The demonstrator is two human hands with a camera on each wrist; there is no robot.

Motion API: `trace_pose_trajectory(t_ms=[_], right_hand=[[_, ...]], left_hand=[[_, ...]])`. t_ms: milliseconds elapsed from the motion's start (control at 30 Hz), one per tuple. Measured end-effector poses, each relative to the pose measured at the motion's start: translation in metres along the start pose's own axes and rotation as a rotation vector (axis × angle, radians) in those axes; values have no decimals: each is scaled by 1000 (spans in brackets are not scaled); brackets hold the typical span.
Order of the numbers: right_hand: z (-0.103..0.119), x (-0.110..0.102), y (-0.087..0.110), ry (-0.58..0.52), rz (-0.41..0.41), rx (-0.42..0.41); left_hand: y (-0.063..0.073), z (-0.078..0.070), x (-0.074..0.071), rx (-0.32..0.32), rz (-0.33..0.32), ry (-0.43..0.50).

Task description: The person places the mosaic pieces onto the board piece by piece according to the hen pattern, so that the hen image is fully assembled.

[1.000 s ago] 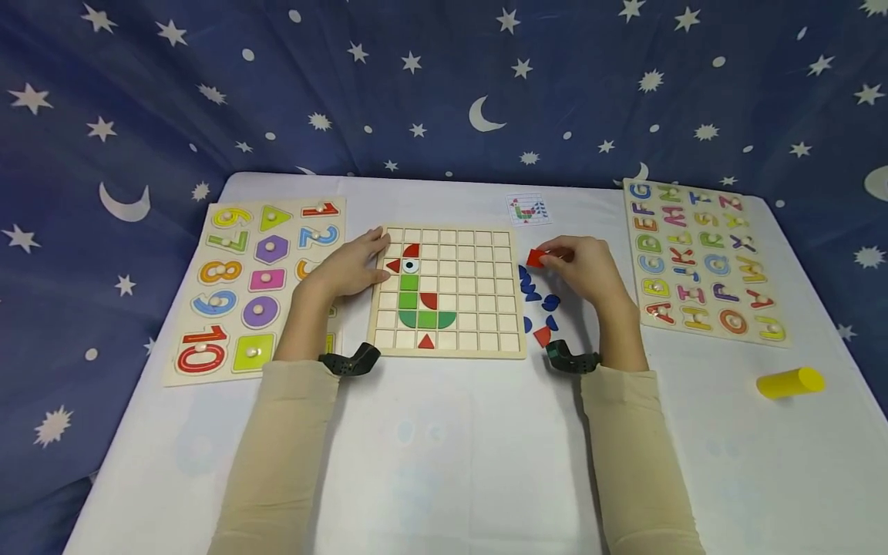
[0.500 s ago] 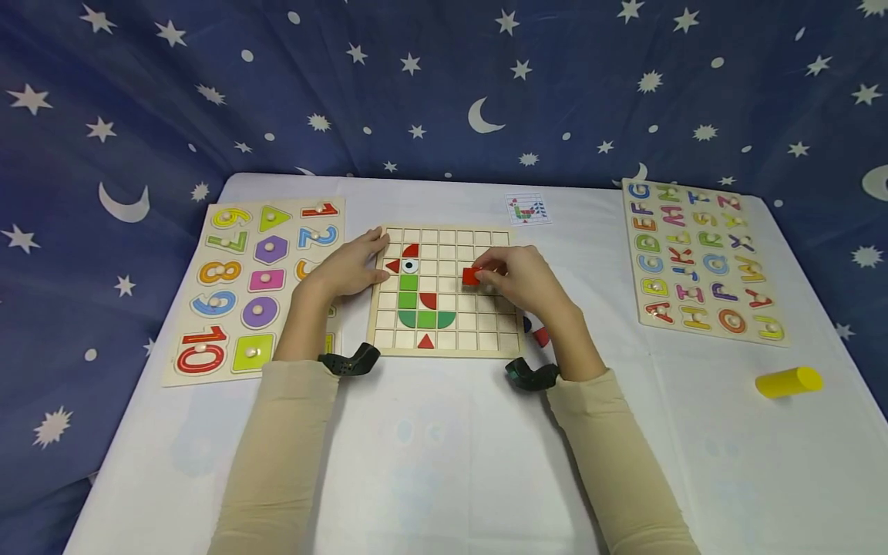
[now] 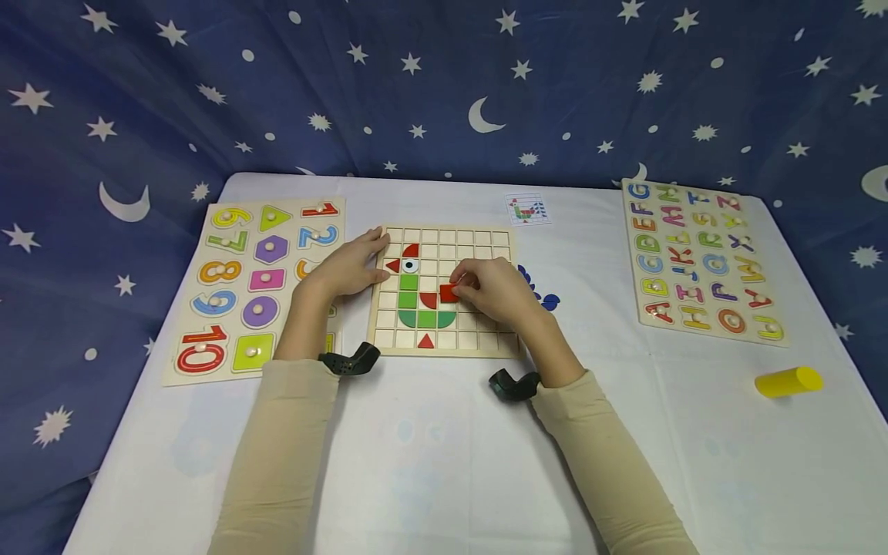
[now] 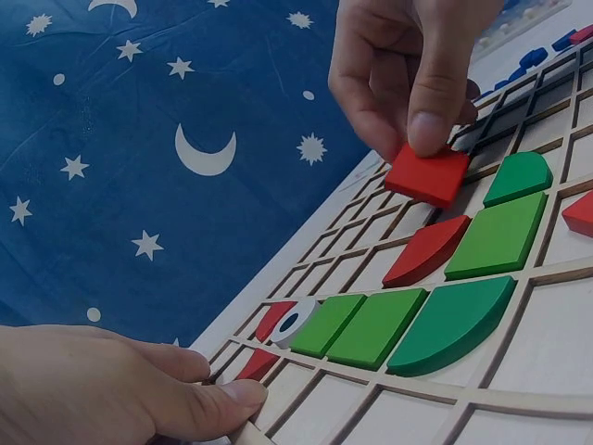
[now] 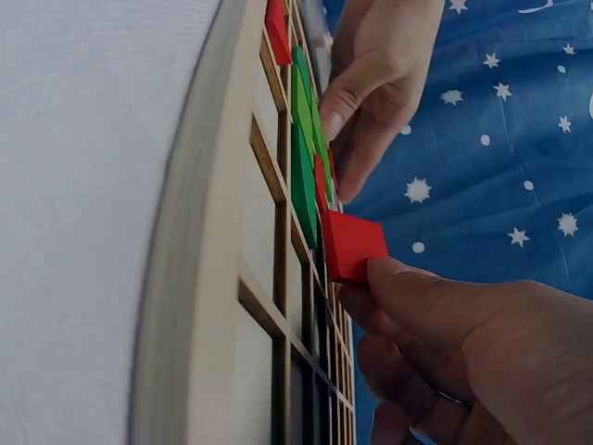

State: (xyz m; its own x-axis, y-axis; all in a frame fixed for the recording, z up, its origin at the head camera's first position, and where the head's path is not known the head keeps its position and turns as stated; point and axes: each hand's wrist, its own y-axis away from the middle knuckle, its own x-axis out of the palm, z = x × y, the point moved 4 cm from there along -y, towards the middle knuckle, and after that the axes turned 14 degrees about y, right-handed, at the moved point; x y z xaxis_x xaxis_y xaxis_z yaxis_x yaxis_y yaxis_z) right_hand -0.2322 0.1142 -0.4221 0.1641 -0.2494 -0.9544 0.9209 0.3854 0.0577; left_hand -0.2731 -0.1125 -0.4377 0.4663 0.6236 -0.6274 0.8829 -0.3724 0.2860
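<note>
My right hand [image 3: 496,289] pinches a red square block [image 3: 447,294] between thumb and fingers over the wooden grid board [image 3: 479,341]. In the left wrist view the red square [image 4: 428,178] is tilted just above a cell, beside a red quarter-round piece [image 4: 426,250]. My left hand [image 3: 347,268] rests on the board's left edge, thumb and fingers spread. Green squares [image 3: 408,291], dark green quarter-rounds [image 3: 407,318], red triangles [image 3: 426,341] and an eye piece [image 3: 411,265] sit in cells. The right hand hides some cells on the right.
Blue pieces [image 3: 550,301] lie right of the board, partly behind my right arm. A pattern card [image 3: 528,209] lies behind it. A number puzzle [image 3: 239,285] stands left, a letter puzzle [image 3: 701,262] right. A yellow cylinder [image 3: 788,382] lies near the right edge.
My right hand has carried the red square leftward from beside the blue pieces to over the board, next to the red quarter-round. The left hand has stayed at the board's edge.
</note>
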Motion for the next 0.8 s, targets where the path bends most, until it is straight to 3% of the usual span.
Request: trace_pose_trajectory(t_ms=[533, 800], right_hand=[[4, 6, -2, 34, 43, -41], [4, 6, -2, 40, 62, -24]], left_hand=[[-1, 1, 0, -10, -2, -5], [-1, 1, -1, -8, -4, -8]])
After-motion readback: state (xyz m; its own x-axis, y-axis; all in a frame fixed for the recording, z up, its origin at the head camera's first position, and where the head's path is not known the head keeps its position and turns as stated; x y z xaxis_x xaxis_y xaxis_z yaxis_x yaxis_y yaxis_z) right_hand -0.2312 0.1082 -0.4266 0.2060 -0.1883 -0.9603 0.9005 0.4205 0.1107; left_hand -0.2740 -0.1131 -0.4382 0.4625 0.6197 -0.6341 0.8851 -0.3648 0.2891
